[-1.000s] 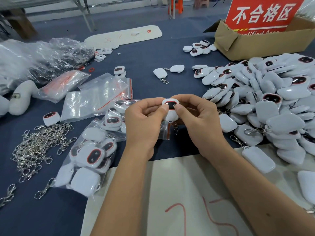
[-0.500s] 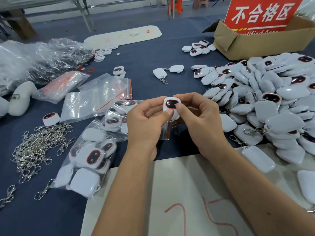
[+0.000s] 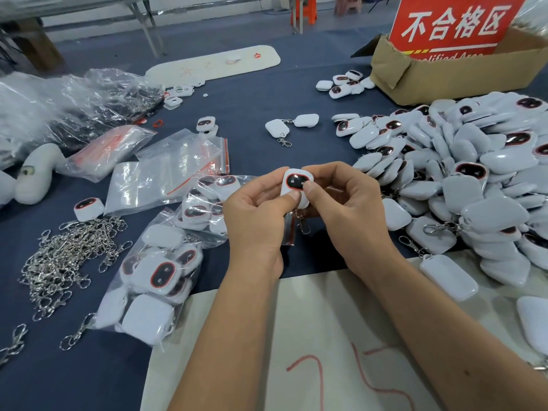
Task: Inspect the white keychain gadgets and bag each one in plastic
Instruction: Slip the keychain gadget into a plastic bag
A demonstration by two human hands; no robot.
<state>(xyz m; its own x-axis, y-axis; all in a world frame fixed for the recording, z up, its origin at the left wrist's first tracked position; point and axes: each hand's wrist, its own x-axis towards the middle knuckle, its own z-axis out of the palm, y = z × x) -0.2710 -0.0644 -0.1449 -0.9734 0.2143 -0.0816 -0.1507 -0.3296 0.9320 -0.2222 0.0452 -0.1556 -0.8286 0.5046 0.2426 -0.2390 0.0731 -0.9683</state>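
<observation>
Above the near-centre of the dark blue tabletop (image 3: 267,99), both hands hold one white keychain gadget (image 3: 293,189), dark red-rimmed face up toward the camera. Left hand (image 3: 255,221) grasps it from the left, thumb pressed on its lower white body. Right hand (image 3: 350,212) grasps it from the right, thumb tip at the edge of the dark face, fingers curled behind. Its metal clasp (image 3: 302,223) hangs below, between the hands. Right: big heap of loose gadgets (image 3: 474,179), reaching near to a white board (image 3: 296,336) with red marks, under the forearms. Left of the hands: clear bags holding bagged gadgets (image 3: 157,277), touching each other. Farther left: pile of loose metal clasps (image 3: 62,259). Behind that, flat empty zip bags (image 3: 172,173) with red seals. Far left: crumpled plastic wrap (image 3: 59,105). Far right: cardboard box (image 3: 444,75) with a red sign (image 3: 453,25) standing in it. Two linked gadgets (image 3: 290,124) lie apart at far centre.
</observation>
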